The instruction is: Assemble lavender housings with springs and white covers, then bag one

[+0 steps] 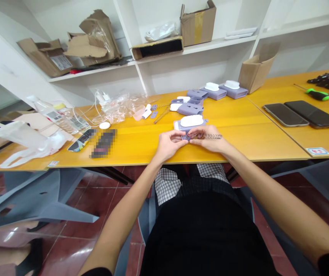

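Note:
Near the table's front edge, my left hand is closed, its thumb and fingers pinching a small purple-grey plastic piece. My right hand is closed on a metal coil spring, which sticks out to the right past the fingers. The spring's left end meets the small piece between both sets of fingertips; fingers hide whether the two are joined. Just beyond my hands lies a purple-grey housing with a white oval top. Farther back are purple-grey housings, loose springs and small white cylinders.
Two housings with white tops stand at the back beside a cardboard box. Phones and a green-handled screwdriver lie right. Clear plastic bags, bottles and a drink cup are left.

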A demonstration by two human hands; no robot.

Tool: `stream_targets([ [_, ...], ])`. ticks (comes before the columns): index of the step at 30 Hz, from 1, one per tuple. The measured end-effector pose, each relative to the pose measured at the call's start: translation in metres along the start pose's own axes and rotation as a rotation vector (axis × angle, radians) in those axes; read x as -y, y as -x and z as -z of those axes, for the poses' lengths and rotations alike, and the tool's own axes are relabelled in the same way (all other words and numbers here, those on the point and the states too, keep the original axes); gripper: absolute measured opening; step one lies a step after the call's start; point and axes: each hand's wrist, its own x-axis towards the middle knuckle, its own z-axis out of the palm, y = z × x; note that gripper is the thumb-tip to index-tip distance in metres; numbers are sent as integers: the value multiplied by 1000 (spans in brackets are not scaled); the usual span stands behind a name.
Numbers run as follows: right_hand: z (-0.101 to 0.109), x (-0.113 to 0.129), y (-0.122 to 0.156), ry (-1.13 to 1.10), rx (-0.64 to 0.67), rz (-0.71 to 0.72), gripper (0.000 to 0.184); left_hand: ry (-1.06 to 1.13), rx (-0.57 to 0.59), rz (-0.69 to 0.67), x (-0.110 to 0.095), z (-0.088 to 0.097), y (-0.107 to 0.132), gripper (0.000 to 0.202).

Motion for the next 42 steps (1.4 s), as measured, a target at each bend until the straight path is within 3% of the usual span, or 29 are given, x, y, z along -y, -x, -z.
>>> stream_targets([
  [4, -1, 4, 0, 191, -52, 14, 19, -19, -5, -19, 0, 0, 0, 29],
  [10, 0, 4, 0, 299, -59, 0, 22, -24, -11, -13, 1, -1, -1, 28],
  [30, -4, 0, 1, 259, -61, 10, 18, -48, -26, -39, 2, -2, -2, 24],
  [42, 12, 3, 1, 230, 23, 28, 17, -106, -5, -53, 1, 0, -2, 23],
])
